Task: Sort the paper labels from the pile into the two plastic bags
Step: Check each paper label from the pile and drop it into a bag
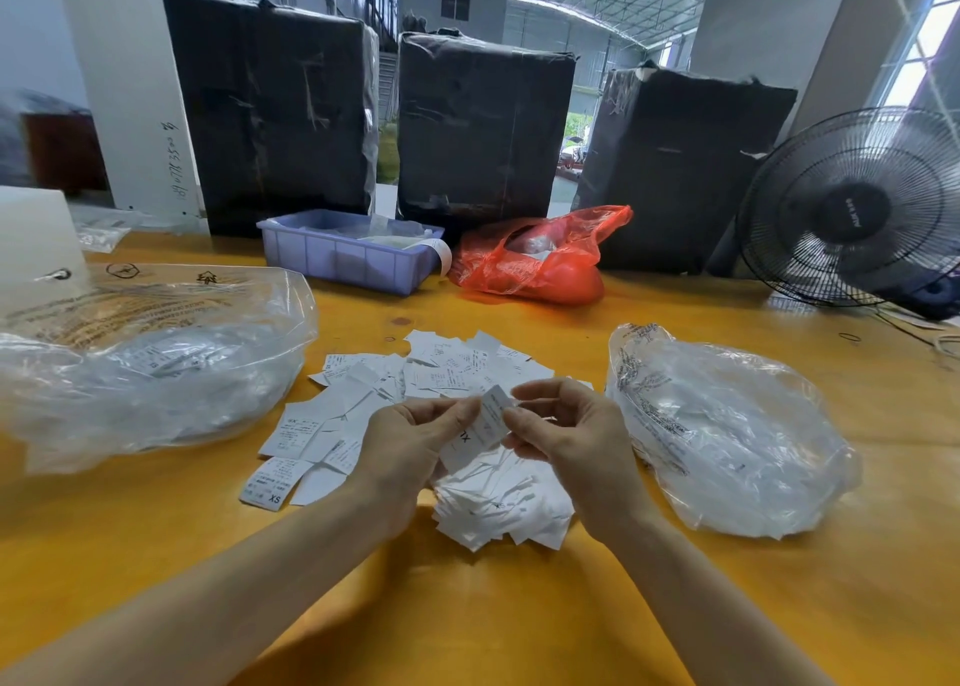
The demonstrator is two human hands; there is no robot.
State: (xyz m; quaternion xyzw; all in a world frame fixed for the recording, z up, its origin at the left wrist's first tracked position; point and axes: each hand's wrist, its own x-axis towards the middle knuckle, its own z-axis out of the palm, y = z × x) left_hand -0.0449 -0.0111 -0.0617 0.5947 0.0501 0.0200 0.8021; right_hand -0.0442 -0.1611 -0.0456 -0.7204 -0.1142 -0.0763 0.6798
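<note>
A pile of white paper labels (pixel 415 378) lies spread on the yellow table (pixel 467 607), in front of me. My left hand (pixel 410 446) and my right hand (pixel 571 446) both pinch one white label (pixel 485 428) held just above the pile; its print reads XL. A clear plastic bag (pixel 156 368) with labels inside lies at the left. A second clear plastic bag (pixel 727 436) with labels lies at the right. More labels are heaped under my hands (pixel 498 514).
A blue plastic bin (pixel 348 256) and a red plastic bag (pixel 535 259) sit behind the pile. Three black wrapped boxes (pixel 483 129) stand along the back. A black fan (pixel 852 207) stands at the far right. A white block (pixel 36 238) is at the far left.
</note>
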